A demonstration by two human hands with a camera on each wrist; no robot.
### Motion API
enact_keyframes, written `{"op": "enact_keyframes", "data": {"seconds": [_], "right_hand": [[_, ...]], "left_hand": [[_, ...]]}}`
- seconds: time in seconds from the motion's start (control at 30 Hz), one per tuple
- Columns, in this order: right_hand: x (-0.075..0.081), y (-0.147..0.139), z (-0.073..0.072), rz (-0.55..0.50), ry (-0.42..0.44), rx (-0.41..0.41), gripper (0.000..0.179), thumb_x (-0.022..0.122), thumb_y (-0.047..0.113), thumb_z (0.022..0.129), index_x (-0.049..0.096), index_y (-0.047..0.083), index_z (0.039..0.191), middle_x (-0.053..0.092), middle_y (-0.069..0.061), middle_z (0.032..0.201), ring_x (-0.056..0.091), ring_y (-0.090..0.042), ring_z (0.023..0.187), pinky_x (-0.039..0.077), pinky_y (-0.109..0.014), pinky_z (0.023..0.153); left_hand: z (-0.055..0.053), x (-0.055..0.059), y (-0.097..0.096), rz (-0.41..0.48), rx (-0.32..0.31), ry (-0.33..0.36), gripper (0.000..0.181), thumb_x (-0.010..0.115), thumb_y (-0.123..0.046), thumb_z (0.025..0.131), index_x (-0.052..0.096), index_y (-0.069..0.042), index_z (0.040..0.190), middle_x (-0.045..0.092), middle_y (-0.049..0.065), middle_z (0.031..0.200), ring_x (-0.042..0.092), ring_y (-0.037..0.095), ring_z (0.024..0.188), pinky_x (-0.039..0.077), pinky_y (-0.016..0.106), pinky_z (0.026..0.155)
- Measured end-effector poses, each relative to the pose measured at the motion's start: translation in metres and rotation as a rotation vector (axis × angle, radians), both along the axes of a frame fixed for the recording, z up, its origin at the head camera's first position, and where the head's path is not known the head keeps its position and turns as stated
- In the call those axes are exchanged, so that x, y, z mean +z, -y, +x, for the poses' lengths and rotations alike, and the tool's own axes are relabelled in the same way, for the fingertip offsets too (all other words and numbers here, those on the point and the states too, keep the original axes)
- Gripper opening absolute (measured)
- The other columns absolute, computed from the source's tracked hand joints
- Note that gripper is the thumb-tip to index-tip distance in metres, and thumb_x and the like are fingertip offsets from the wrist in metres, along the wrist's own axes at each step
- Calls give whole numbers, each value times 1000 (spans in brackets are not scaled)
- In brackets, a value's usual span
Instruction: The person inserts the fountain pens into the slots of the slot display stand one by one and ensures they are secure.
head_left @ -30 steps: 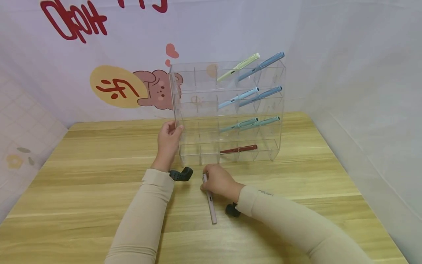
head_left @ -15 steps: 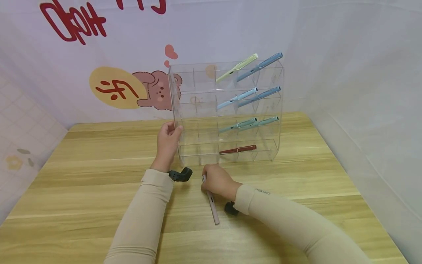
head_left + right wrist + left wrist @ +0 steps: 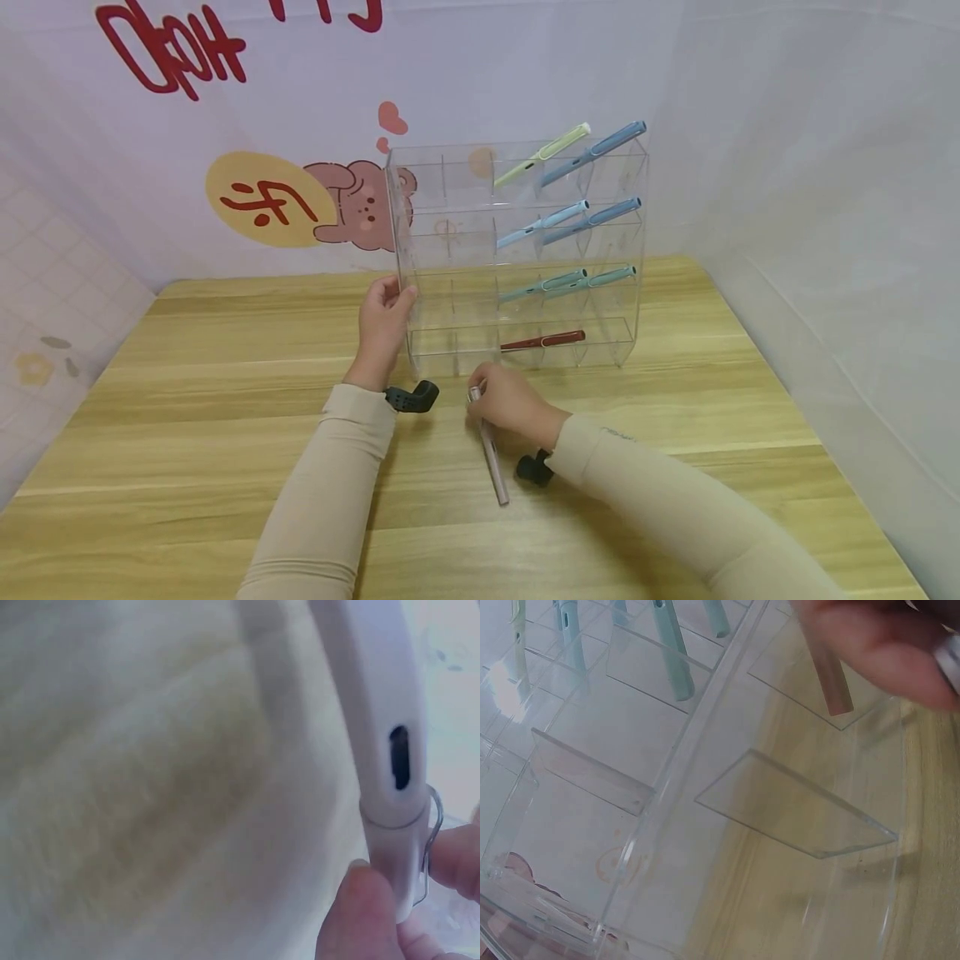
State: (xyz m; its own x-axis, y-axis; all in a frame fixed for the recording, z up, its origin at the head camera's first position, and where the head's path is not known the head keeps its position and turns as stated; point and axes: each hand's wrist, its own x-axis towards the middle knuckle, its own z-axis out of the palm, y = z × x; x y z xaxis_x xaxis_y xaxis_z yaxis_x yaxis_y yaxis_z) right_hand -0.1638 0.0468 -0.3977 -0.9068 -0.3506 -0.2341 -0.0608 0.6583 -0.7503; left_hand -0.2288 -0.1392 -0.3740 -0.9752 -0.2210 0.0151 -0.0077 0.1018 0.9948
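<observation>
A pale pinkish pen [image 3: 491, 458] slants in front of the rack, its far end pointing toward me. My right hand [image 3: 517, 404] pinches it at the cap, by the wire clip, between thumb and fingers [image 3: 364, 919]. In the right wrist view the pen [image 3: 379, 697] shows a dark slot in its barrel. The clear tiered pen rack [image 3: 453, 337] stands upright at the back of the table. At its left side panel, my left hand [image 3: 384, 321] grips the edge, thumb in front; some fingers are hidden.
On the rack's right half lean a yellow-green pen [image 3: 543, 154], several blue and green pens, and a dark red pen [image 3: 543, 340] on the lowest tier. A wooden table [image 3: 187, 433] lies beneath. A printed cloth [image 3: 510, 67] hangs behind the rack.
My right hand has shifted slightly right and toward the rack, carrying the pink pen, whose angle has changed. The left hand stays on the rack's side.
</observation>
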Motion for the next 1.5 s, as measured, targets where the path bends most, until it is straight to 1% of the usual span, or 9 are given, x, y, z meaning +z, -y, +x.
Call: {"op": "enact_keyframes", "data": {"seconds": [0.1, 0.23, 0.33, 0.53, 0.67, 0.87, 1.03, 1.2, 1.5], "right_hand": [[6, -6, -2, -70, 34, -34, 25, 68, 0, 82, 60, -1, 105, 59, -10, 87, 54, -14, 61, 47, -24, 53], [16, -15, -2, -189, 85, -83, 30, 66, -1, 83, 59, -4, 112, 55, -10, 87, 54, -16, 61, 51, -28, 55], [25, -24, -2, -258, 73, -123, 33, 64, -2, 83, 59, -6, 115, 55, -11, 88, 55, -16, 63, 54, -32, 57], [41, -46, -2, -353, 34, -209, 34, 66, 0, 85, 59, -6, 117, 56, -13, 94, 60, -18, 76, 56, -36, 63], [50, -60, 0, -432, -1, -269, 34, 66, 0, 86, 56, -7, 118, 56, -10, 93, 59, -14, 77, 57, -39, 69], [62, -81, 2, -563, -44, -366, 35, 64, 1, 89, 50, -6, 120, 53, -6, 96, 62, -7, 80, 57, -31, 70], [72, -95, 2, -635, -96, -480, 30, 63, 1, 90, 51, 1, 117, 53, -3, 96, 64, -6, 79, 57, -27, 70], [80, -107, 1, -761, -138, -608, 22, 66, 1, 88, 55, 10, 105, 54, -2, 92, 65, -9, 78, 57, -28, 68], [85, -122, -5, -960, -183, -833, 29, 67, -6, 85, 53, 9, 105, 50, -6, 92, 64, -12, 75, 56, -25, 63]], "left_hand": [[0, 0, 0, -4, 1, -2, 37, 58, -21, 97, 51, -2, 128, 56, 14, 125, 54, 23, 116, 42, 39, 99], [-1, 0, -1, -11, 2, -2, 37, 58, -22, 96, 52, -2, 127, 56, 14, 124, 54, 23, 115, 42, 39, 98], [0, 0, -1, -10, -3, -7, 38, 57, -22, 97, 51, -2, 128, 55, 14, 124, 54, 23, 115, 42, 40, 98], [0, -2, 0, -1, -12, -21, 39, 57, -23, 97, 50, -2, 129, 55, 15, 125, 54, 24, 115, 42, 40, 98], [0, -2, 0, -5, -10, -16, 39, 57, -24, 97, 51, -3, 129, 55, 14, 124, 54, 23, 114, 42, 40, 98], [1, -1, -1, -7, -1, -18, 38, 57, -23, 97, 51, -2, 127, 55, 14, 122, 54, 23, 113, 43, 39, 97], [1, -1, -1, -14, 5, -26, 36, 57, -22, 97, 51, 0, 126, 55, 14, 122, 54, 23, 113, 42, 38, 97], [1, -1, -2, -17, 9, -27, 37, 57, -22, 97, 52, 0, 126, 55, 15, 124, 54, 23, 115, 42, 39, 96], [0, -1, -1, -25, 10, -23, 37, 57, -22, 97, 52, 0, 126, 55, 15, 124, 54, 24, 116, 42, 40, 98]]}}
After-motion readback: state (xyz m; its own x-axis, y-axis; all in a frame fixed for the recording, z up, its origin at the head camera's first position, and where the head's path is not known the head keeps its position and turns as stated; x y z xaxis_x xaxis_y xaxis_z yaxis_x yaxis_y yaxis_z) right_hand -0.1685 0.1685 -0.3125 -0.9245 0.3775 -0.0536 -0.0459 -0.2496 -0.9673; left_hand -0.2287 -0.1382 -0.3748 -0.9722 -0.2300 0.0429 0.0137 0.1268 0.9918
